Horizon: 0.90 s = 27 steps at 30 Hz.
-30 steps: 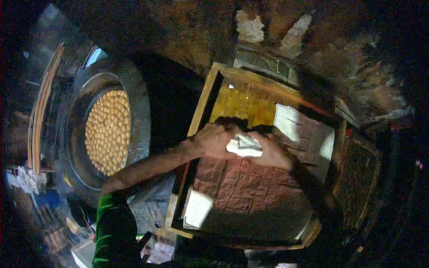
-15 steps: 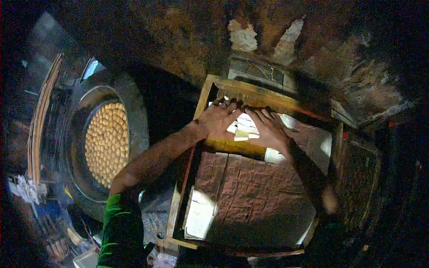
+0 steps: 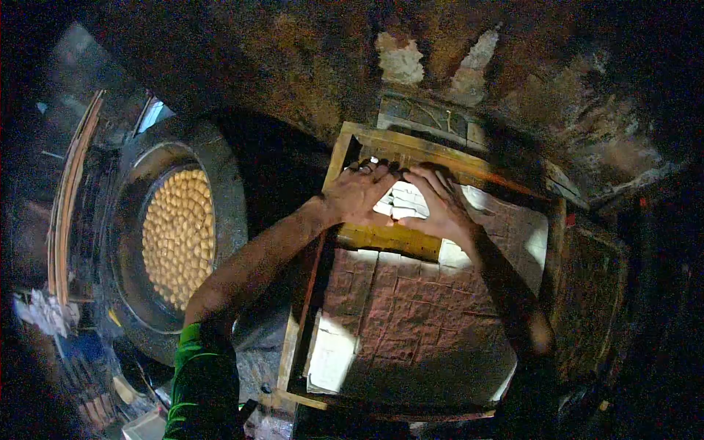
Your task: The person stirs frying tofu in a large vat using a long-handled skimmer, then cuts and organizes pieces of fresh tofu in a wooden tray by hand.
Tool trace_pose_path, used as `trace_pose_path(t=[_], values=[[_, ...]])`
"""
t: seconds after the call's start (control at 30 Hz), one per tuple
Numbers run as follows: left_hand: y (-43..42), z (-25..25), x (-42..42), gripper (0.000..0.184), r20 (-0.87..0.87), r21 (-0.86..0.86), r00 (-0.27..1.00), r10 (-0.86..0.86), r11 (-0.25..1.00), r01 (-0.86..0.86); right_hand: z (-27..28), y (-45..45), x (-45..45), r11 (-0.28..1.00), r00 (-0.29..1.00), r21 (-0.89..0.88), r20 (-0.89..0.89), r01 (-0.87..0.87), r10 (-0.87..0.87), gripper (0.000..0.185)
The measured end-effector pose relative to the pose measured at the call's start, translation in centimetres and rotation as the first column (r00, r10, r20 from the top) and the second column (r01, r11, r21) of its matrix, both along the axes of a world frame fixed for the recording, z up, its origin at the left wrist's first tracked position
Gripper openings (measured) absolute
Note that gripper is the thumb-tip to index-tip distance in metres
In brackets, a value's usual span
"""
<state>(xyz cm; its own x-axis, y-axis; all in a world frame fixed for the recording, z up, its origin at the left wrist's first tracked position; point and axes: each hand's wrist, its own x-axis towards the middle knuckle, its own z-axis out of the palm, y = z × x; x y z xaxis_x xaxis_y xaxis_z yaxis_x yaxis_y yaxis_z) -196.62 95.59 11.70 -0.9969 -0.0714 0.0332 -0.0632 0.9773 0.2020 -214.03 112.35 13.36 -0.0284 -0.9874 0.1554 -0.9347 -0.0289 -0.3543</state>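
White blocks (image 3: 405, 199) lie side by side near the far edge of a wooden-framed tray (image 3: 334, 163), brightly lit between my two hands. My left hand (image 3: 361, 192) rests over their left side, fingers spread and pointing forward. On their right side lies my right hand (image 3: 438, 205), its fingers extended and its thumb toward the other thumb. Both palms press on or around the blocks. A strip of yellow woven base (image 3: 389, 240) shows just below the hands. Closer to me, scored slabs (image 3: 411, 308) cover the tray, mostly in reddish shade with white sunlit patches.
At the left, a large dark round pan (image 3: 229, 198) holds many small round golden pieces (image 3: 178, 235). Long thin sticks (image 3: 73, 198) stand at the far left. A rough stained wall (image 3: 308, 66) rises behind the tray. A pale container (image 3: 143, 427) sits at the lower left.
Both hands have moved forward from the tray's middle to its far edge with the white blocks, which now lie down there. The fingers have spread out from around them.
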Motion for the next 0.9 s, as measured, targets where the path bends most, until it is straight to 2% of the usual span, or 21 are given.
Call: trace_pose_path(t=[0.07, 0.1, 0.17, 0.2, 0.27, 0.3, 0.37, 0.43, 0.47, 0.5, 0.53, 0.6, 0.63, 0.67, 0.73, 0.77, 0.9], values=[[0.1, 0.7, 0.1, 0.089, 0.010, 0.010, 1.000, -0.006, 1.000, 0.005, -0.3, 0.5, -0.1, 0.990, 0.976, -0.093, -0.196, -0.110, 0.090, 0.084], [0.1, 0.4, 0.1, 0.089, 0.009, 0.013, 1.000, -0.004, 1.000, 0.004, 0.0, 0.5, 0.2, 0.990, 0.976, -0.090, -0.196, -0.112, 0.092, 0.084], [-0.1, 0.0, -0.1, 0.091, -0.057, -0.076, 0.996, -0.063, 0.995, 0.058, 0.7, 0.3, 1.1, 0.999, 0.992, 0.040, -0.126, 0.002, 0.003, 0.088], [-0.2, -0.3, -0.1, 0.091, -0.057, -0.077, 0.996, -0.062, 0.995, 0.058, 0.6, 0.1, 1.3, 0.999, 0.992, 0.039, -0.126, 0.002, 0.003, 0.088], [-0.4, -1.0, -0.2, 0.092, -0.200, -0.132, 0.973, -0.113, 0.987, 0.088, 0.3, -0.3, 1.3, 0.996, 0.997, 0.031, -0.006, 0.081, -0.081, 0.092], [-0.3, -0.7, -0.1, 0.092, -0.200, -0.132, 0.973, -0.114, 0.987, 0.089, 1.1, -0.4, 1.1, 0.989, 0.996, 0.126, 0.028, 0.076, -0.080, 0.094], [-0.2, 0.0, -0.1, 0.090, -0.189, -0.029, 0.977, -0.101, 0.995, 0.098, 0.5, -0.1, 0.3, 0.994, 0.998, 0.096, 0.044, 0.043, -0.047, 0.094], [0.1, 1.0, 0.1, 0.088, -0.177, -0.050, 0.977, -0.123, 0.992, 0.116, 0.8, 0.1, 0.1, 0.998, 0.998, 0.064, 0.060, 0.006, -0.010, 0.094], [0.3, 1.4, 0.1, 0.086, -0.166, -0.070, 0.976, -0.143, 0.989, 0.134, 1.2, 0.6, 0.3, 0.999, 1.000, 0.036, 0.003, 0.007, -0.007, 0.092], [0.6, 1.3, 0.3, 0.071, -0.197, -0.109, 0.965, -0.175, 0.982, 0.155, 1.4, 1.1, 0.4, 1.000, 0.998, 0.010, -0.055, 0.008, -0.007, 0.091], [0.9, 1.3, 0.4, 0.071, -0.197, -0.108, 0.965, -0.174, 0.982, 0.155, 1.0, 1.7, 0.5, 1.000, 0.998, 0.010, -0.055, 0.007, -0.007, 0.091], [1.4, 1.2, 0.7, 0.052, -0.288, -0.302, 0.904, -0.315, 0.926, 0.227, -0.1, 3.0, 0.6, 0.994, 0.972, -0.095, -0.233, -0.061, 0.037, 0.089], [1.8, 1.1, 0.8, 0.031, -0.309, -0.296, 0.893, -0.326, 0.926, 0.236, 0.1, 3.6, 0.7, 0.986, 0.970, -0.146, -0.240, -0.083, 0.046, 0.077], [2.2, 1.1, 0.9, 0.031, -0.309, -0.295, 0.894, -0.324, 0.926, 0.234, -0.4, 4.3, 0.5, 0.986, 0.970, -0.145, -0.240, -0.085, 0.048, 0.077], [2.6, 0.9, 1.1, 0.025, -0.298, -0.382, 0.892, -0.339, 0.899, 0.214, -0.8, 5.3, 0.3, 0.968, 0.969, -0.227, -0.243, -0.103, 0.047, 0.063], [2.7, 0.5, 1.0, 0.023, -0.375, -0.345, 0.863, -0.340, 0.915, 0.211, -0.9, 5.8, 0.3, 0.960, 0.975, -0.261, -0.219, -0.098, 0.040, 0.049], [2.9, 0.9, 1.9, 0.023, -0.305, -0.402, 0.878, -0.370, 0.885, 0.234, -2.2, 7.1, -0.1, 0.945, 0.976, -0.312, -0.218, -0.095, 0.026, 0.041]])
